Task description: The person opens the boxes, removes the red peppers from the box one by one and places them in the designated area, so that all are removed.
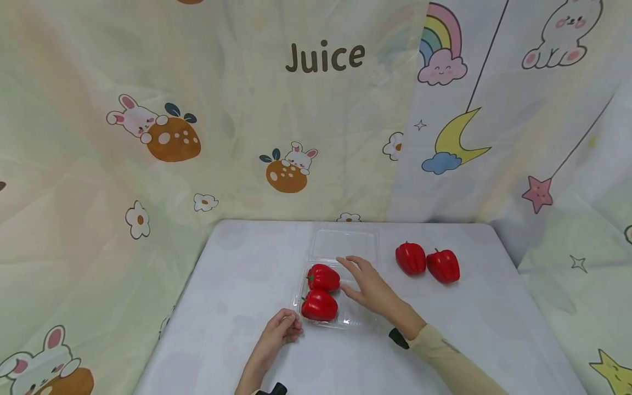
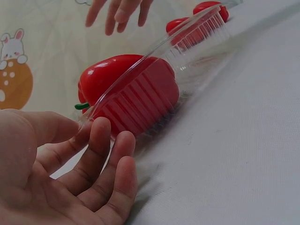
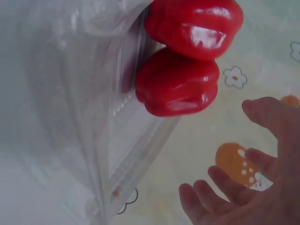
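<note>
Peppers point(image 1: 319, 305) on my feed today, four red ones. Two of them sit in the left side of a clear plastic box point(image 1: 353, 316), one behind the other and touching. The lid point(image 1: 345, 242) is folded back toward the far edge of the bench point(image 1: 222, 291). The other pair point(image 1: 444, 267) is on the bench, off to the right of the lid, snug side by side.

Left grip point(image 1: 282, 329): from the left wrist cam I'm seeing thumb and index finger pinching the box's rim at its near left corner, remaining fingers loosely bent. Right grip point(image 1: 367, 285) is spread wide above the box, thumb well apart from the fingers, holding nothing, near the boxed peppers.

Bench top is white with faint greyish blotches, rounded at the far corners, and the left wrist cam shows me a fine weave on it.

What I can see of the room is all printed sheet point(image 1: 237, 120), hung behind the bench and round both sides. Cream and pale green on the left, whiter on the right. Prints include "Juice" lettering point(image 1: 326, 57), bunnies point(image 1: 135, 118) hugging orange-brown fruit point(image 1: 174, 140), white flowers point(image 1: 137, 219), a rainbow point(image 1: 450, 27), a yellow moon point(image 1: 446, 137) and a pink star point(image 1: 539, 193).
</note>
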`<action>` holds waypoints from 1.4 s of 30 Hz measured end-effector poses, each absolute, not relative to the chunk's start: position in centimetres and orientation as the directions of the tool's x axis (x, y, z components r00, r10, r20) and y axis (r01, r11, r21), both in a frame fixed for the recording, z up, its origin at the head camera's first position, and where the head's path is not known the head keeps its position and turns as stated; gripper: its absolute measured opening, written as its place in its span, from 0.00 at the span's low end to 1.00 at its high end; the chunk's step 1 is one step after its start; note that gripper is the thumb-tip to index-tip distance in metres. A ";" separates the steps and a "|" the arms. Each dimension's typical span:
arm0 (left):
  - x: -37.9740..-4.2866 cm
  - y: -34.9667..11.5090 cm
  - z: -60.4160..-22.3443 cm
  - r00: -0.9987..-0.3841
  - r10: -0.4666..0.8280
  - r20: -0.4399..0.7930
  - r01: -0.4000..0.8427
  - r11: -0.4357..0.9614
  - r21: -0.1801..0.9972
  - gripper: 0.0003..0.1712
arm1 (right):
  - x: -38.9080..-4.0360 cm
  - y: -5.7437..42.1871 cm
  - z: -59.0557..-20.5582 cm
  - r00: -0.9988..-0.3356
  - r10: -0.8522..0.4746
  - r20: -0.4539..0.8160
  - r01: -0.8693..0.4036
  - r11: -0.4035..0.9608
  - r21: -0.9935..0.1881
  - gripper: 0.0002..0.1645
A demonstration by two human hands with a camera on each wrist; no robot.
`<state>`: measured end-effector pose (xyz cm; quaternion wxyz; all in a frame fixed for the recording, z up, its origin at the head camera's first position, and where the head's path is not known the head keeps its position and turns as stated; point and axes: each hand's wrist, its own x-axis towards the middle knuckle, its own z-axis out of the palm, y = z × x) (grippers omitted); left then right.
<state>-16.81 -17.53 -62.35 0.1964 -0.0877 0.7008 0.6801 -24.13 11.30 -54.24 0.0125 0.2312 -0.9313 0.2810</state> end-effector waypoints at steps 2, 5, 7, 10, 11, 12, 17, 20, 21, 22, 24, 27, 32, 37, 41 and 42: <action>-16.8 -17.6 -62.4 -0.909 0.148 -0.390 -0.385 0.059 0.921 0.16 | -24.2 10.7 -54.3 -0.883 -0.451 0.129 -0.449 0.733 -0.511 0.48; -16.7 -17.6 -62.3 -0.912 0.157 -0.379 -0.376 0.052 0.925 0.16 | -24.5 9.9 -54.4 -0.864 -0.493 0.104 -0.478 0.737 -0.479 0.47; -16.7 -17.7 -62.3 -0.913 0.161 -0.376 -0.373 0.047 0.926 0.16 | -24.7 9.4 -54.3 -0.850 -0.520 0.089 -0.499 0.738 -0.453 0.47; -16.8 -17.7 -62.2 -0.913 0.164 -0.374 -0.372 0.043 0.927 0.16 | -25.0 8.8 -54.2 -0.829 -0.554 0.071 -0.532 0.743 -0.407 0.47; -16.8 -17.7 -62.2 -0.913 0.165 -0.374 -0.372 0.044 0.927 0.16 | -25.1 8.6 -54.2 -0.821 -0.567 0.066 -0.545 0.744 -0.386 0.47; -16.8 -17.7 -62.2 -0.912 0.166 -0.374 -0.372 0.044 0.927 0.16 | -25.3 8.4 -54.2 -0.812 -0.580 0.063 -0.559 0.744 -0.367 0.47; -16.8 -17.7 -62.1 -0.914 0.169 -0.369 -0.368 0.038 0.929 0.16 | -26.0 7.5 -54.3 -0.769 -0.638 0.032 -0.624 0.739 -0.255 0.47; -16.8 -17.8 -62.2 -0.915 0.174 -0.364 -0.365 0.029 0.931 0.15 | -26.3 6.9 -54.4 -0.745 -0.667 0.019 -0.656 0.727 -0.203 0.48; -16.8 -17.8 -62.2 -0.915 0.177 -0.362 -0.363 0.027 0.931 0.15 | -26.4 6.8 -54.4 -0.738 -0.675 0.018 -0.666 0.723 -0.184 0.48; -16.8 -17.8 -62.2 -0.915 0.179 -0.362 -0.363 0.025 0.931 0.15 | -26.6 6.6 -54.4 -0.732 -0.682 0.017 -0.674 0.719 -0.170 0.49; -16.8 -17.8 -62.2 -0.915 0.183 -0.360 -0.363 0.023 0.932 0.15 | -26.8 6.3 -54.4 -0.722 -0.692 0.007 -0.685 0.714 -0.147 0.50; -16.8 -17.8 -62.2 -0.914 0.186 -0.360 -0.362 0.024 0.932 0.15 | -27.2 5.9 -54.3 -0.717 -0.697 -0.017 -0.690 0.713 -0.123 0.52; -16.9 -17.8 -62.3 -0.914 0.188 -0.359 -0.361 0.022 0.932 0.15 | -27.7 5.4 -54.3 -0.716 -0.695 -0.070 -0.692 0.719 -0.065 0.52; -16.9 -17.9 -62.3 -0.913 0.187 -0.362 -0.364 0.022 0.931 0.15 | -27.9 5.0 -54.8 -0.717 -0.692 -0.087 -0.692 0.721 -0.027 0.53; -16.9 -17.9 -62.1 -0.912 0.186 -0.366 -0.368 0.023 0.929 0.14 | -27.9 4.9 -55.3 -0.711 -0.699 -0.079 -0.701 0.713 -0.011 0.55; -16.9 -17.9 -62.0 -0.912 0.186 -0.366 -0.367 0.026 0.930 0.14 | -27.9 4.8 -55.4 -0.707 -0.704 -0.071 -0.705 0.709 -0.008 0.54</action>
